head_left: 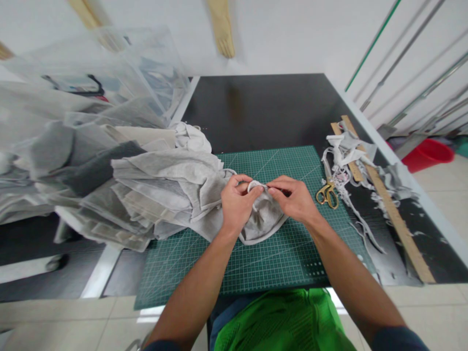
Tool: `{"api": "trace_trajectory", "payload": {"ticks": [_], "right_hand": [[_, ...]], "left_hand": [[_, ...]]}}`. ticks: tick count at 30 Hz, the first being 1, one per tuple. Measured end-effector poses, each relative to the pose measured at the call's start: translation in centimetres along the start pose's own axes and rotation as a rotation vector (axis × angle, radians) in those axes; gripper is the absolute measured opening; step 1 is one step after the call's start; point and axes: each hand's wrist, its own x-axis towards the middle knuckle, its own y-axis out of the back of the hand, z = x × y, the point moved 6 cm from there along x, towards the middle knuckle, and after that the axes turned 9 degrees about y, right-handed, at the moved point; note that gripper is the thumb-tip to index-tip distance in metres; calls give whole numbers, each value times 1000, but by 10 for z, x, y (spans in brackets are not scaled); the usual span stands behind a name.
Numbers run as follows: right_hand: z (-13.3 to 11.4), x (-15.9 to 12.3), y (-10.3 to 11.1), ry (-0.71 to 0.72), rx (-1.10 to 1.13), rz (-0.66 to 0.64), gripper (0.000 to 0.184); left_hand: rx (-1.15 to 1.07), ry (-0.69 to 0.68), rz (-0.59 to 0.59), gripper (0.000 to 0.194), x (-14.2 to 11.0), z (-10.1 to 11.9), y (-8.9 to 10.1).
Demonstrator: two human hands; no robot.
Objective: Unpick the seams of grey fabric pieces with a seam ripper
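Observation:
My left hand (pixel 237 202) and my right hand (pixel 292 197) meet over the green cutting mat (pixel 256 263). Both pinch the white hemmed edge of a grey fabric piece (pixel 263 222), thumbs and forefingers close together at a small loop of the trim. The grey piece lies on the mat under my hands and runs left into a large heap of grey fabric (pixel 157 195). Gold-handled scissors (pixel 328 193) lie just right of my right hand, at the mat's edge.
A wooden ruler (pixel 393 214) and fabric scraps (pixel 347 156) lie along the black table's right side. Clear plastic bags with fabric (pixel 95 73) pile up at the left. A red bucket (pixel 427 153) stands on the floor at the right. Black tabletop (pixel 263 107) beyond the mat.

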Motion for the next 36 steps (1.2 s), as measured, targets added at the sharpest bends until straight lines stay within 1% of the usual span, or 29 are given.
{"api": "trace_trajectory", "payload": {"ticks": [16,36], "right_hand": [[2,-1,1,2,-2,24,15],[0,-1,1,-45,38,23,13]], "left_hand": [[21,16,11,37,0,-2,1],[27,7,26,36,-1,-3,0]]}}
